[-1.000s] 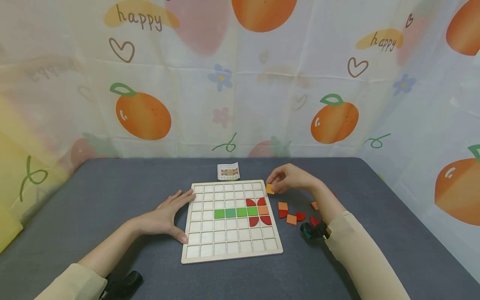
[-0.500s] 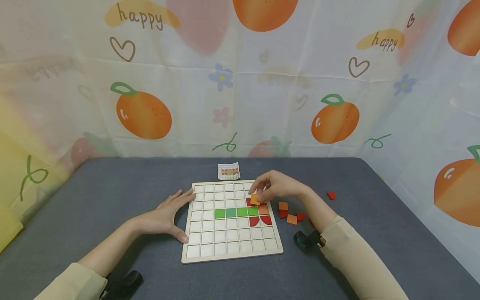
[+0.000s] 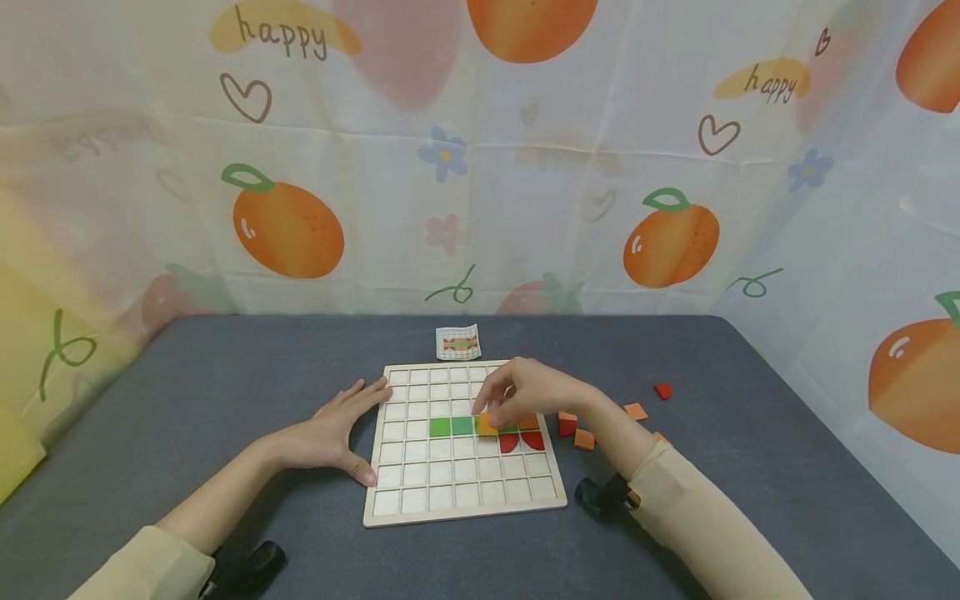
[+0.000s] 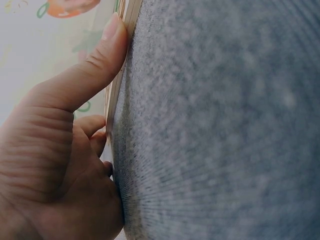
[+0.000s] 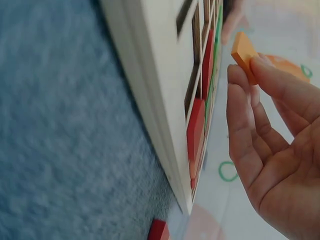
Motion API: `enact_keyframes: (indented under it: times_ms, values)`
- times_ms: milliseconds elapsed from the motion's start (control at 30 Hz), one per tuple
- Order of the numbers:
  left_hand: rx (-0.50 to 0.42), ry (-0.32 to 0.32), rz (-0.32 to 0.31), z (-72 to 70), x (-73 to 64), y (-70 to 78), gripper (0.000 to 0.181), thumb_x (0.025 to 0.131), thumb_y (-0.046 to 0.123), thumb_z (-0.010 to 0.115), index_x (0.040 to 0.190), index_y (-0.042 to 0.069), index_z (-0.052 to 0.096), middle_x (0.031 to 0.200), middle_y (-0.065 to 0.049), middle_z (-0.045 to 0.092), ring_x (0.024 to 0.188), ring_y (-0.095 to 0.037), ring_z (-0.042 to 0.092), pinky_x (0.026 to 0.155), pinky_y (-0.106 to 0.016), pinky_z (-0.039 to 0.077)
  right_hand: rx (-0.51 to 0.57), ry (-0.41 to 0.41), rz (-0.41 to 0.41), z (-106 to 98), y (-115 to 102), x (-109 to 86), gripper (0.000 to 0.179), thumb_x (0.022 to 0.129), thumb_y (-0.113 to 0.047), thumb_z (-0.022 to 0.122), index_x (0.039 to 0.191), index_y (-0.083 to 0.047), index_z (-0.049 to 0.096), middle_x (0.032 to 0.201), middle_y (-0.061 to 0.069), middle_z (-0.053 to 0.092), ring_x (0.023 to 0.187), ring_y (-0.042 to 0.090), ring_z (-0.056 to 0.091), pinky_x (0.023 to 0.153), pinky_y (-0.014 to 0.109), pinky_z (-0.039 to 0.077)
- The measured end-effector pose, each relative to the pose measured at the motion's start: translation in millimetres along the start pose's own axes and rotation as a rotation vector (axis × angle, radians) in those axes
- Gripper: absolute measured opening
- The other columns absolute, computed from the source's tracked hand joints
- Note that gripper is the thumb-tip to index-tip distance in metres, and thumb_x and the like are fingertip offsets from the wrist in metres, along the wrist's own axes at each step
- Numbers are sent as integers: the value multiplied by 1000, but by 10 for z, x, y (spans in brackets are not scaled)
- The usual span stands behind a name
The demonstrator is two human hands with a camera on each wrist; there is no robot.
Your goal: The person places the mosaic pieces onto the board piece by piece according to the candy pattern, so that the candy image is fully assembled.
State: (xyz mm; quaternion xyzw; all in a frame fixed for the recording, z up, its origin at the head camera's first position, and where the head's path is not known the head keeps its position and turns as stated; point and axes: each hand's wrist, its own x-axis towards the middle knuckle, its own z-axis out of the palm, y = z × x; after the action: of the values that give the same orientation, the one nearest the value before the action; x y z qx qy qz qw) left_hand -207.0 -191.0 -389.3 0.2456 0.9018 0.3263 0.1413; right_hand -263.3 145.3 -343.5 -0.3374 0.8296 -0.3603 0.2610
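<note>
A wooden grid board [image 3: 465, 515] lies on the table. My left hand [image 3: 322, 437] spreads along its left side; in the left wrist view the thumb [image 4: 115, 37] touches the board's edge. My right hand [image 3: 532, 390] pinches a yellow-orange square tile [image 3: 487, 425] between thumb and fingertips. The right wrist view shows that tile [image 5: 243, 52] tilted and raised above the board. Beneath it runs a row of green tiles [image 3: 439, 427], with an orange tile [image 3: 528, 422] at its right end. Red quarter-round tiles [image 3: 508, 442] sit below the row; those above it are hidden by my right hand.
A small pattern card [image 3: 458, 342] lies behind the board. To the right are loose pieces, among them an orange square [image 3: 584, 439], another orange square [image 3: 636, 412] and a red piece [image 3: 663, 391]. A fruit-printed cloth [image 3: 525, 217] hangs behind the table.
My right hand has carried the yellow-orange tile from beyond the board's right edge leftward and nearer, over the green row. My left hand has stayed in place.
</note>
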Motion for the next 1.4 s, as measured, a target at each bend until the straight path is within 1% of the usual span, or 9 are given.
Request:
enact_keyframes:
  times_ms: [133, 367, 567, 900, 1133, 1400]
  values:
    - [-4, 0, 1, -1, 3, 6, 123, 62, 47, 90, 157, 6, 22, 168, -16, 10, 152, -50, -2, 110, -78, 3, 11, -18, -1, 50, -12, 9, 16, 87, -8, 74, 102, -14, 76, 82, 4, 71, 74, 14, 64, 70, 32, 55]
    - [-5, -3, -1, -2, -1, 18, 123, 62, 46, 90, 157, 5, 22, 168, -17, 10, 152, -50, -2, 110, -78, 3, -8, -35, -9, 94, -9, 24, 13, 85, -6, 75, 97, -12, 76, 82, 7, 74, 71, 12, 66, 68, 29, 54]
    - [-11, 3, 11, -1, -7, 19, 123, 62, 46, 90, 156, 4, 24, 167, -18, 11, 152, -51, -2, 110, -78, 2, -41, -29, 7, 114, -22, 20, 12, 84, -6, 76, 95, -11, 76, 83, 7, 75, 73, 12, 69, 69, 28, 56]
    - [-7, 4, 12, 4, 8, 13, 123, 62, 46, 90, 157, 4, 23, 167, -18, 11, 152, -51, -2, 109, -79, 3, -96, -8, 23, 142, -15, 34, 9, 82, -7, 78, 90, -12, 76, 82, 3, 76, 73, 7, 68, 70, 25, 56]
    - [0, -2, 6, -4, 2, 20, 123, 63, 45, 90, 157, 4, 23, 167, -18, 11, 152, -51, -1, 110, -79, 3, -112, -6, 13, 155, -25, 36, 7, 82, -6, 78, 89, -8, 76, 82, 5, 76, 71, 6, 68, 70, 24, 56]
    - [0, -3, 22, -4, 1, 26, 122, 64, 43, 90, 157, 4, 22, 167, -19, 11, 151, -53, -1, 109, -79, 3, -134, -4, 17, 172, -40, 47, 7, 82, -7, 78, 86, -12, 76, 81, 1, 75, 71, 7, 68, 69, 24, 56]
